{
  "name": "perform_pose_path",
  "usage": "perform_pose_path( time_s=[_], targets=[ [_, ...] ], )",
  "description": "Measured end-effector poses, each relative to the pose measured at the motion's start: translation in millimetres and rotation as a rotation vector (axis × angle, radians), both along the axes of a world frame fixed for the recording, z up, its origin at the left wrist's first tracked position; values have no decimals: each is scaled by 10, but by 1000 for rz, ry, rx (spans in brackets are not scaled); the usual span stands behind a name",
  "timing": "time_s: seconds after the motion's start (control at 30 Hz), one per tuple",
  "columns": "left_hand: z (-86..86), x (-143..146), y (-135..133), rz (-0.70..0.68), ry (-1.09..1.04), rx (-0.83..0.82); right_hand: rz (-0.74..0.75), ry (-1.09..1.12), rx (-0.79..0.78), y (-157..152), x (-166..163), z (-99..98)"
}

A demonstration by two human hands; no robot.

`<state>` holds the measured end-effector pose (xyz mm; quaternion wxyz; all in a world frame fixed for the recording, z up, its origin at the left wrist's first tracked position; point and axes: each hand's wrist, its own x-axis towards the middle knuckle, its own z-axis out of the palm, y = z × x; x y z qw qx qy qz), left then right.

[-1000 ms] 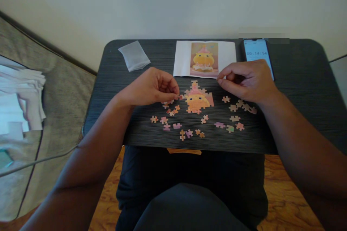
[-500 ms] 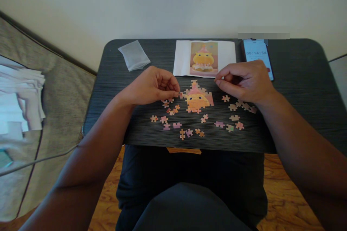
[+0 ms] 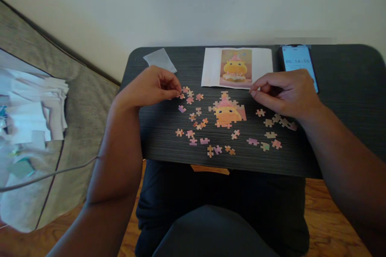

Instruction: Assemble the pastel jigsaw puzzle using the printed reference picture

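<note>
Fingers (image 3: 174, 81) of the left hand (image 3: 150, 86) curl at loose pieces (image 3: 189, 100) left of centre, grip unclear; the right hand (image 3: 289, 92) pinches its tips together, upper right of the part-joined puzzle (image 3: 228, 113) near mid-frame.

The dark, finely striped desk (image 3: 340, 84) has rounded far corners. Along its far side lie a clear plastic bag (image 3: 163, 59), a white sheet (image 3: 237, 68) printed with a yellow cartoon figure, and a lit phone (image 3: 298, 62). Nearer, a partly joined puzzle (image 3: 229, 113) lies flat, with loose pieces (image 3: 190, 133) scattered left, right and below it.
</note>
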<state>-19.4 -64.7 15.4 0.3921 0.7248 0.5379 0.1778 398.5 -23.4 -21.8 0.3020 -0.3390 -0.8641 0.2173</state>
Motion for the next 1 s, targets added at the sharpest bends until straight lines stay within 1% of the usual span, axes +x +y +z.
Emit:
perform_pose_path(
  time_s=[0.13,0.33,0.43,0.6,0.77,1.0],
  targets=[
    [-14,-16,18,-69,102,-22,-7,3,-29,1,19,4],
    [-13,-16,28,-79,175,-21,-22,3,-38,-1,36,-5],
    [-24,-19,23,-60,162,-27,-23,-6,-27,8,39,-12],
    [0,87,-20,-67,18,-31,-8,4,-30,3,30,11],
    [54,200,-61,-161,-21,-10,-8,23,-15,-1,32,7],
    [103,305,-110,-365,-40,-185,-13,9,-14,9,32,-7]
  ],
)
